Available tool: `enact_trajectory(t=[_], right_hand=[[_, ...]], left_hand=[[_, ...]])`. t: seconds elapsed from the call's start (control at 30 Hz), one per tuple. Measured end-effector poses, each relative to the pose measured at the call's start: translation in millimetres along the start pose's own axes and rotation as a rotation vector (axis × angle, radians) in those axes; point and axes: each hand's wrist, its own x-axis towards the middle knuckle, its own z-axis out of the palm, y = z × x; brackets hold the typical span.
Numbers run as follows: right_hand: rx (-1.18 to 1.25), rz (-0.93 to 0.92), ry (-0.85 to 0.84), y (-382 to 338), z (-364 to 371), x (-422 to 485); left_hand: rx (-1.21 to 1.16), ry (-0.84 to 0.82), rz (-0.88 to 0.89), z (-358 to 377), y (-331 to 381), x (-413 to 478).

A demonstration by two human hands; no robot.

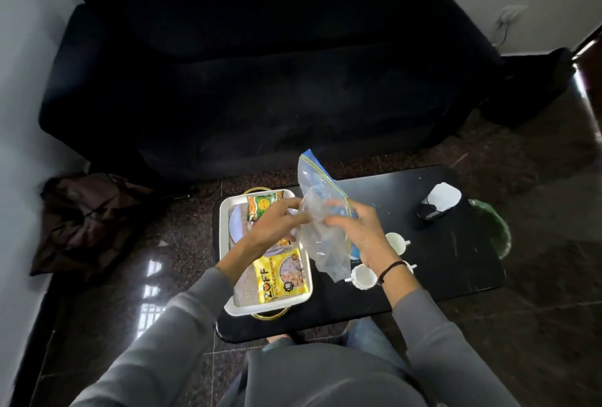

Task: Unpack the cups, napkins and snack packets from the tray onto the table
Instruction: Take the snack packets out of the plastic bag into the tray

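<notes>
A white tray (228, 211) sits on the left part of the small black table (456, 269). In the tray lie a yellow soya-chunks packet (281, 279), a green snack packet (262, 206) and a beige napkin (242, 289). Above the tray's right edge both hands hold a clear zip bag (321, 211) with a blue strip. My left hand (277, 221) pinches its left side and my right hand (358, 227) grips its right side. Two white cups stand on the table to the right of the tray, a far cup (395, 242) and a near cup (363, 276).
A dark device with a white piece (436, 203) lies at the table's far right. A green round thing (495, 227) shows beyond the right edge. A black sofa (260, 64) stands behind the table, and a brown bag (88, 221) lies on the floor at left.
</notes>
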Motion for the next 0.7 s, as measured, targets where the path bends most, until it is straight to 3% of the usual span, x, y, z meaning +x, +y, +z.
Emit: enact_trajectory(t=[0.13,0.27,0.43,0.7], right_hand=[[-0.174,0.009,0.111,2.2,-27.7,0.4],[-0.232,-0.039,0.060,6.0,-53.0,4.6],[-0.083,-0.061,0.015,4.9,-98.7,20.3],[0.194,0.076,-0.017,26.5,-228.0,48.8]], left_hand=[[0.056,0.040,0.087,1.3,12.0,5.3],[0.299,-0.081,0.215,23.8,40.3,7.0],[0.427,-0.250,0.103,95.0,64.7,22.3],[0.399,-0.094,0.115,215.4,88.2,78.4]])
